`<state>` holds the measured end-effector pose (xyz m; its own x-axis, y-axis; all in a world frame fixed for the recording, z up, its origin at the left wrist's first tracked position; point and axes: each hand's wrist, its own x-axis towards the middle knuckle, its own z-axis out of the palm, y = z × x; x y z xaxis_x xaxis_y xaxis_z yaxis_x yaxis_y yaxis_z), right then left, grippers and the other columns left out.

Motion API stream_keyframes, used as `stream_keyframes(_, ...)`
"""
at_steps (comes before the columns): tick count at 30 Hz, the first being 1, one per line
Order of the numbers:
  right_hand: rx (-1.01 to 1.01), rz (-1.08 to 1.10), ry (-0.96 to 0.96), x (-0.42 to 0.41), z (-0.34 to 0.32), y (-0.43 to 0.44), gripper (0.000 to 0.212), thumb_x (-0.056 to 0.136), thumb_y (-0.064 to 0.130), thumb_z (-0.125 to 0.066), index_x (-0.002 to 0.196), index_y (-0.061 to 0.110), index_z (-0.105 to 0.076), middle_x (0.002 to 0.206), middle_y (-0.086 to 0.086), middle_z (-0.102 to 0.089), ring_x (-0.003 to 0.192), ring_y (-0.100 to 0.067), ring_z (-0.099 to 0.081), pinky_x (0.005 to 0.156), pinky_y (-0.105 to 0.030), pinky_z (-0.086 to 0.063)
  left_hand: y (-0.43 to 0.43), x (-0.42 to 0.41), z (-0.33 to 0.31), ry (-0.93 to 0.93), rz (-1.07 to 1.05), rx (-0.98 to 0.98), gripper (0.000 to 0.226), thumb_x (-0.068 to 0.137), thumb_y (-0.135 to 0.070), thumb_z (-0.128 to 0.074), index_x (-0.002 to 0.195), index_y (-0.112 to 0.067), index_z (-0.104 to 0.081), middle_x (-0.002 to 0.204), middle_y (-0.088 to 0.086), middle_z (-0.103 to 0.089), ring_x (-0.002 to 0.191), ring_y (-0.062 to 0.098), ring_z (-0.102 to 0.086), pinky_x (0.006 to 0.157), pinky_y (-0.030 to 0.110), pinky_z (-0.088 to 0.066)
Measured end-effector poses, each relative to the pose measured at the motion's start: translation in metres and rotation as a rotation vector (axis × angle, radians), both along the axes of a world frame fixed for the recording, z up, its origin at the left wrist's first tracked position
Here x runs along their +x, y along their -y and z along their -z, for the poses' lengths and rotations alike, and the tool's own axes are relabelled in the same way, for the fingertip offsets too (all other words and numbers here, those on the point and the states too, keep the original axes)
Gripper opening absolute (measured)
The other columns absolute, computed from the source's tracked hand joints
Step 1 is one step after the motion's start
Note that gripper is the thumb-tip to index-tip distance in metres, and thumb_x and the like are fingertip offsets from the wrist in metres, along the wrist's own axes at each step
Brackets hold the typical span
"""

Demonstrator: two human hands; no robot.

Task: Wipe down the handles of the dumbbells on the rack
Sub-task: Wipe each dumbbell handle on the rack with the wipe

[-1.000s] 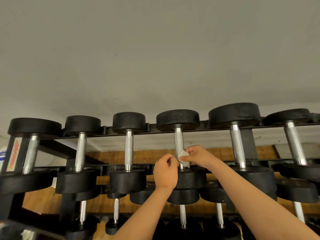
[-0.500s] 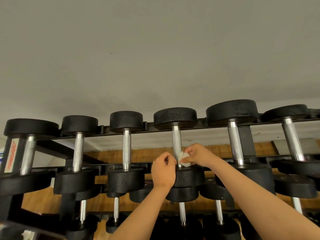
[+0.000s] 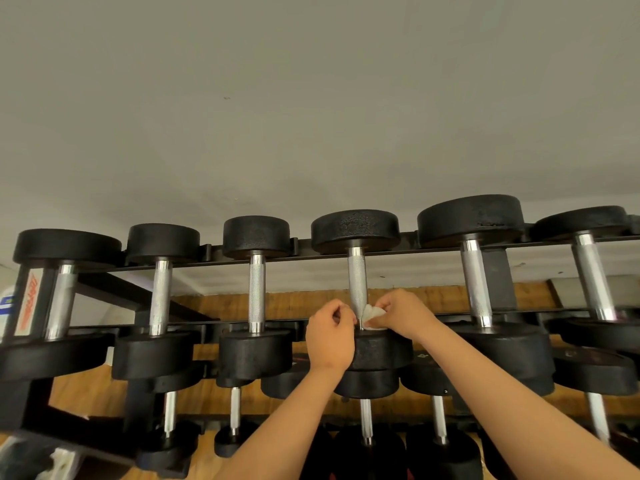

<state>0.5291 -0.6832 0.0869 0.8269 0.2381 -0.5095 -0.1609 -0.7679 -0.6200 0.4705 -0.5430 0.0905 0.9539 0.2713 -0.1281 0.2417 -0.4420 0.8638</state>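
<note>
I judge the wipe soft and light. My right hand pinches it at the stiff handle's 6 o'clock end. My left hand is curled, hold unclear.

The dumbbell handles are shiny knurled metal, the heads matt, rough black; the cloth looks soft white, the floor wood-grained.

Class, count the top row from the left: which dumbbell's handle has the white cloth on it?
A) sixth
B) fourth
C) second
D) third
B: the right hand pinches the white cloth against the near end of the fourth dumbbell's handle, beside the left hand.
</note>
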Motion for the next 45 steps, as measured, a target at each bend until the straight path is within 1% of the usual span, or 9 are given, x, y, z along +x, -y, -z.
stream_keyframes(7,0.081,0.130,-0.022,-0.003,0.002,-0.002,0.022,0.077,0.029,-0.080,0.092,0.014,-0.075,0.083,0.003,-0.067,0.080,-0.010,-0.061,0.062,-0.018,-0.042,0.000,0.000,-0.001,0.002,0.003,-0.008,0.030,0.093,-0.009,-0.052,0.066,-0.019,-0.060,0.065,-0.006,-0.061,0.070,0.007,-0.058,0.063,0.012,-0.044)
stream_keyframes(15,0.201,0.298,0.017,-0.011,0.002,-0.006,0.016,0.080,0.022,-0.077,0.089,0.009,-0.075,0.088,-0.005,-0.072,0.086,-0.016,-0.065,0.080,-0.030,-0.052,0.000,0.000,-0.001,0.007,0.002,-0.014,0.028,0.093,-0.011,-0.051,0.067,-0.018,-0.060,0.066,-0.001,-0.062,0.070,0.007,-0.058,0.062,0.011,-0.044)
stream_keyframes(21,0.557,0.574,0.137,-0.035,-0.024,-0.015,0.010,0.086,0.014,-0.070,0.076,0.016,-0.071,0.078,-0.006,-0.069,0.075,-0.016,-0.061,0.069,-0.023,-0.048,-0.002,-0.002,-0.001,-0.020,0.030,-0.021,0.024,0.096,-0.015,-0.053,0.075,-0.018,-0.063,0.072,-0.005,-0.063,0.072,0.006,-0.059,0.068,0.018,-0.045)
stream_keyframes(25,0.697,0.430,0.118,-0.051,-0.045,-0.021,0.013,0.091,0.013,-0.064,0.086,0.022,-0.072,0.082,0.007,-0.070,0.077,-0.003,-0.062,0.069,-0.009,-0.049,-0.015,-0.004,-0.011,-0.092,-0.035,-0.402,0.020,0.100,-0.026,-0.049,0.099,-0.019,-0.067,0.101,0.002,-0.069,0.099,0.015,-0.064,0.092,0.033,-0.048)
stream_keyframes(29,0.682,0.373,0.061,-0.056,-0.052,-0.021,0.016,0.094,0.017,-0.061,0.104,0.014,-0.072,0.098,0.001,-0.072,0.093,-0.010,-0.065,0.079,-0.016,-0.050,-0.029,-0.015,-0.042,-0.106,0.064,-0.692,0.024,0.095,-0.037,-0.051,0.110,-0.026,-0.067,0.113,-0.004,-0.070,0.106,0.010,-0.064,0.091,0.026,-0.049)
stream_keyframes(32,0.743,0.380,0.056,-0.061,-0.056,-0.021,0.019,0.094,0.015,-0.060,0.111,0.013,-0.069,0.102,0.000,-0.073,0.096,-0.011,-0.068,0.079,-0.018,-0.052,-0.035,-0.019,-0.052,-0.136,0.242,-0.696,0.031,0.090,-0.030,-0.060,0.116,-0.017,-0.067,0.109,0.001,-0.072,0.103,0.014,-0.067,0.089,0.028,-0.055)
stream_keyframes(37,0.772,0.481,0.057,-0.061,-0.059,-0.023,0.022,0.093,0.013,-0.063,0.114,0.014,-0.062,0.106,-0.003,-0.071,0.097,-0.016,-0.068,0.077,-0.023,-0.056,-0.040,-0.014,-0.059,-0.218,0.244,-0.612,0.013,0.091,-0.014,-0.065,0.102,-0.011,-0.068,0.098,0.004,-0.074,0.090,0.014,-0.069,0.073,0.023,-0.055)
stream_keyframes(42,0.802,0.637,0.117,-0.057,-0.055,-0.019,0.009,0.093,0.008,-0.060,0.099,0.013,-0.066,0.097,-0.006,-0.072,0.090,-0.018,-0.070,0.075,-0.022,-0.056,-0.054,-0.007,-0.060,-0.253,0.130,-0.776,0.023,0.091,-0.019,-0.063,0.114,-0.013,-0.063,0.111,0.007,-0.070,0.104,0.020,-0.067,0.085,0.028,-0.055)
stream_keyframes(45,0.606,0.709,0.255,-0.054,-0.037,-0.019,0.014,0.096,0.010,-0.055,0.091,0.017,-0.066,0.093,0.000,-0.070,0.092,-0.013,-0.066,0.080,-0.019,-0.049,-0.061,0.004,-0.054,-0.222,-0.070,-0.816,0.013,0.094,-0.016,-0.061,0.106,-0.019,-0.059,0.110,0.001,-0.063,0.103,0.017,-0.062,0.089,0.030,-0.052)
